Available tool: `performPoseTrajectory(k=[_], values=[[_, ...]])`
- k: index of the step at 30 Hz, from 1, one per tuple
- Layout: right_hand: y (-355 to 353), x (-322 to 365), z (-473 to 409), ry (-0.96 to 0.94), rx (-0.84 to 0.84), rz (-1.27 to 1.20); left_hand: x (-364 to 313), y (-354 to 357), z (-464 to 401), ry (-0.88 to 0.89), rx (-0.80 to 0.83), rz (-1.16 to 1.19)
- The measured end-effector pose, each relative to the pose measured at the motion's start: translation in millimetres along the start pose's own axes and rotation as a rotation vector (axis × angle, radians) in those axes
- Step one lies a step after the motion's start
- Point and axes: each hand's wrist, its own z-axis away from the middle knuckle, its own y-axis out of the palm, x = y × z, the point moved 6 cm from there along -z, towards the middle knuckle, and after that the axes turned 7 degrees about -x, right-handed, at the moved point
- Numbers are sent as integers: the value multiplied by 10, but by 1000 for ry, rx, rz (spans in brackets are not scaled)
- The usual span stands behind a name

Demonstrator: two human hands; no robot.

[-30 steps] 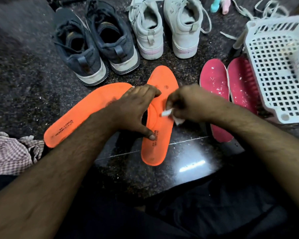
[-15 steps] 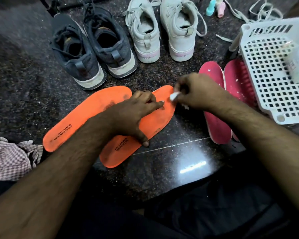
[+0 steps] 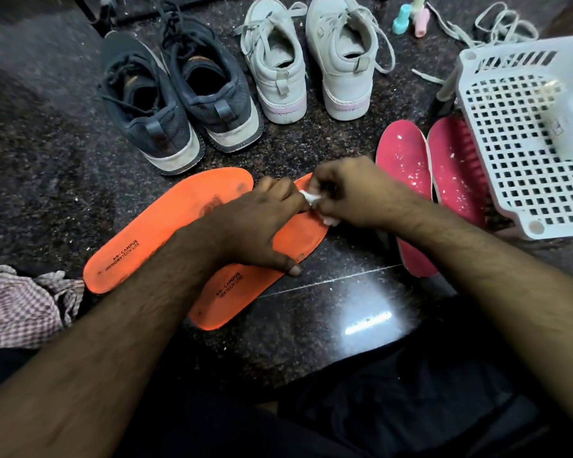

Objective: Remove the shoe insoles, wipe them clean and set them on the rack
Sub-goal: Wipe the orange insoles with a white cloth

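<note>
Dark speckled granite floor (image 3: 40, 153) reflecting a bright light glare (image 3: 368, 323).

The dark speckled stone floor (image 3: 47, 153) carries two orange insoles (image 3: 153, 233), two pink insoles (image 3: 401, 160), dark sneakers (image 3: 179, 100), white sneakers (image 3: 311, 67), a white rack (image 3: 510, 160) and a checked cloth (image 3: 17, 305).

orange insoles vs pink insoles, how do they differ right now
The orange insoles lie in front of the person, one pressed by the left hand; the pink insoles lie untouched, partly under the white rack. Orange shows dark smudges, pink white flecks. Both pairs rest on the floor.
</note>
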Motion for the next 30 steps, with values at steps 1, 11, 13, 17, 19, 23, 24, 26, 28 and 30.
performPoseTrajectory(k=[1, 11, 13, 17, 19, 23, 24, 26, 28, 30], values=[[63, 14, 5, 3, 49, 8, 8, 4, -3, -3, -22, -8], [74, 90, 45, -73, 78, 41, 44, -4, -6, -41, -70, -104], [60, 15, 8, -39, 24, 109, 48, -17, -4, -61, -89, -116], [-246, -185, -6, 94, -178, 260, 153, -67, 37, -146, -152, -178], [-378, -237, 56, 122, -222, 343, 192, -81, 58, -200, -167, -213], [-441, -326, 293, 187, -144, 494, 216, -73, 70, -258, -215, -286], [-431, -354, 351, 213, -113, 512, 223, -73, 71, -265, -224, -298], [-437, -407, 414, 256, -78, 523, 236, -77, 75, -275, -222, -322], [-472, -434, 413, 284, -72, 523, 183, -94, 65, -266, -240, -349], [-499, -456, 385, 293, -60, 517, 64, -95, 32, -214, -283, -361]])
